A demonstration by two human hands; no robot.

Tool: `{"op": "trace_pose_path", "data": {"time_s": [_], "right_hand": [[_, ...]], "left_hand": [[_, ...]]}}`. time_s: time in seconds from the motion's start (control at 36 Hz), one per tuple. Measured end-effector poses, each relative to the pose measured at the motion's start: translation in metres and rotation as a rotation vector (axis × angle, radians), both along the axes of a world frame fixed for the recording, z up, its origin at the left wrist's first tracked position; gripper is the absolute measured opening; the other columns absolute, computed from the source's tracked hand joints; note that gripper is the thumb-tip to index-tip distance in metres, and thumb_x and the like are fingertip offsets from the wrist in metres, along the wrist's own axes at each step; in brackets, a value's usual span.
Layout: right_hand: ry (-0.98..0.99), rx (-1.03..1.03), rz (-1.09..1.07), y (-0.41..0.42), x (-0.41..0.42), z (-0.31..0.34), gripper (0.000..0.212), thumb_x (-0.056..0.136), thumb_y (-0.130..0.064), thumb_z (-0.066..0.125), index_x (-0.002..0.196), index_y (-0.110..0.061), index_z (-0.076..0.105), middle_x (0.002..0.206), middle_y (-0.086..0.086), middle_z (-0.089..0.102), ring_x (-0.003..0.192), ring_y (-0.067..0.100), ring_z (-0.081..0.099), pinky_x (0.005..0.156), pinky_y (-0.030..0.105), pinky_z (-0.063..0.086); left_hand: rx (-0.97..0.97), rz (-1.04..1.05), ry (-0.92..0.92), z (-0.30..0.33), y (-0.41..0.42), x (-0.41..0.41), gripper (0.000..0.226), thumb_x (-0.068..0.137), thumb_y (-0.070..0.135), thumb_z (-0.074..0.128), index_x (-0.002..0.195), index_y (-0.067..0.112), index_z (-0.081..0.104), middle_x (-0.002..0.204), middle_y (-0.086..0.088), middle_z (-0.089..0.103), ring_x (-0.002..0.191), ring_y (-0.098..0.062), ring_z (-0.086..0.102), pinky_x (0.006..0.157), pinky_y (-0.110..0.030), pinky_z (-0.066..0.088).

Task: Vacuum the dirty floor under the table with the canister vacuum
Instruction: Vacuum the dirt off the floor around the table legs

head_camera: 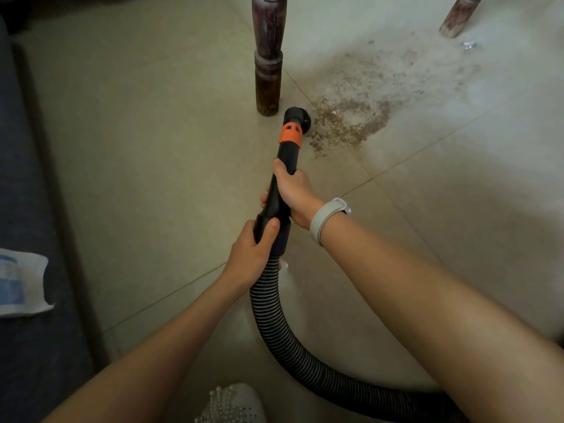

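A black vacuum wand (283,166) with an orange collar ends in a round brush nozzle (297,116) that sits on the tiled floor at the near-left edge of a brown dirt patch (360,108). My right hand (293,193) grips the wand's middle. My left hand (253,251) grips its lower end where the ribbed black hose (290,340) joins. The hose curves down and off to the right. The canister is out of view.
A dark wooden table leg (268,56) stands just left of the nozzle; a second leg (459,16) is at the top right, with a small shiny scrap (468,45) beside it. A dark sofa edge (27,209) runs along the left. My white shoe (235,404) is at the bottom.
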State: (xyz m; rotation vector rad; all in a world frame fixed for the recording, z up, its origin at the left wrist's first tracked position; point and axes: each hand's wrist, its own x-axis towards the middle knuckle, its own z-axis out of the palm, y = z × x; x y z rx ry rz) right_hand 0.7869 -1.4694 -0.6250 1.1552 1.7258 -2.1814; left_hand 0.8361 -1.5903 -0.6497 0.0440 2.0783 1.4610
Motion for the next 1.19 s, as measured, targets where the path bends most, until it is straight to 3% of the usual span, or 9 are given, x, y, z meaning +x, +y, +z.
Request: {"op": "trace_pose_path", "data": {"time_s": [0.11,0.25,0.5,0.56,0.61,0.69,0.89,1.03,1.19], "right_hand": [[-0.018,-0.013,0.016,0.0,0.008,0.001,0.027,0.098,-0.033,0.05,0.102,-0.007,0.045,0.078,0.012,0.056,0.058,0.024,0.062,0.072,0.044,0.059],[-0.016,-0.044,-0.065,-0.001,0.006,0.006,0.037,0.096,-0.032,0.053,0.118,-0.003,0.045,0.081,0.014,0.057,0.056,0.023,0.062,0.064,0.039,0.059],[-0.097,-0.018,-0.119,-0.006,0.008,0.007,0.038,0.101,-0.039,0.041,0.114,-0.003,0.044,0.077,0.011,0.051,0.052,0.019,0.055,0.05,0.03,0.053],[-0.098,-0.028,-0.123,-0.007,0.011,0.005,0.042,0.101,-0.039,0.04,0.118,-0.002,0.045,0.077,0.011,0.051,0.052,0.019,0.055,0.051,0.03,0.053],[-0.094,-0.036,-0.117,-0.011,0.015,0.003,0.042,0.101,-0.039,0.04,0.118,-0.001,0.046,0.076,0.01,0.051,0.052,0.019,0.055,0.051,0.03,0.054],[-0.078,-0.05,-0.111,-0.019,0.02,0.001,0.039,0.101,-0.038,0.04,0.116,-0.003,0.046,0.073,0.009,0.05,0.051,0.019,0.054,0.055,0.032,0.054],[-0.079,-0.097,-0.094,-0.028,0.033,-0.002,0.038,0.101,-0.037,0.039,0.116,-0.003,0.045,0.073,0.008,0.052,0.055,0.019,0.057,0.061,0.035,0.057],[-0.052,-0.123,-0.15,-0.022,0.041,-0.004,0.032,0.101,-0.036,0.041,0.105,-0.005,0.045,0.073,0.009,0.052,0.054,0.019,0.057,0.059,0.035,0.057],[-0.048,-0.147,-0.182,-0.011,0.046,-0.004,0.028,0.101,-0.034,0.043,0.103,-0.006,0.043,0.075,0.01,0.053,0.057,0.021,0.058,0.065,0.038,0.058]], "left_hand": [[-0.004,-0.006,0.056,0.003,-0.006,0.008,0.024,0.098,0.038,0.045,0.098,0.014,0.05,0.078,-0.002,0.061,0.049,-0.003,0.062,0.047,-0.018,0.049],[0.018,0.05,0.029,0.005,-0.011,0.015,0.02,0.097,0.036,0.047,0.089,0.019,0.051,0.077,-0.01,0.063,0.048,-0.017,0.063,0.048,-0.03,0.053],[0.039,-0.009,-0.033,0.006,-0.018,0.024,0.013,0.095,0.029,0.052,0.091,0.017,0.054,0.079,-0.007,0.064,0.053,-0.014,0.065,0.05,-0.03,0.055],[0.042,-0.038,-0.073,0.009,-0.019,0.019,0.029,0.088,0.043,0.059,0.091,0.014,0.056,0.083,-0.012,0.066,0.065,-0.018,0.069,0.059,-0.035,0.058],[0.025,-0.043,-0.092,0.012,-0.02,0.015,0.057,0.071,0.064,0.058,0.092,0.011,0.06,0.088,-0.02,0.068,0.08,-0.034,0.068,0.076,-0.052,0.057],[0.017,-0.044,-0.114,0.015,-0.023,0.011,0.074,0.064,0.068,0.056,0.092,0.0,0.06,0.09,-0.028,0.066,0.083,-0.045,0.065,0.08,-0.059,0.053],[0.036,-0.114,-0.215,0.008,-0.033,0.009,0.038,0.096,0.031,0.051,0.084,-0.003,0.06,0.065,-0.015,0.067,0.055,-0.028,0.066,0.058,-0.036,0.056],[0.021,-0.196,-0.185,0.011,-0.03,0.009,0.054,0.072,0.059,0.06,0.077,0.006,0.063,0.07,-0.015,0.066,0.063,-0.028,0.065,0.07,-0.047,0.054],[-0.018,-0.225,-0.16,0.011,-0.024,0.009,0.052,0.074,0.058,0.055,0.08,0.008,0.065,0.077,-0.016,0.068,0.068,-0.026,0.065,0.078,-0.052,0.054]]}}
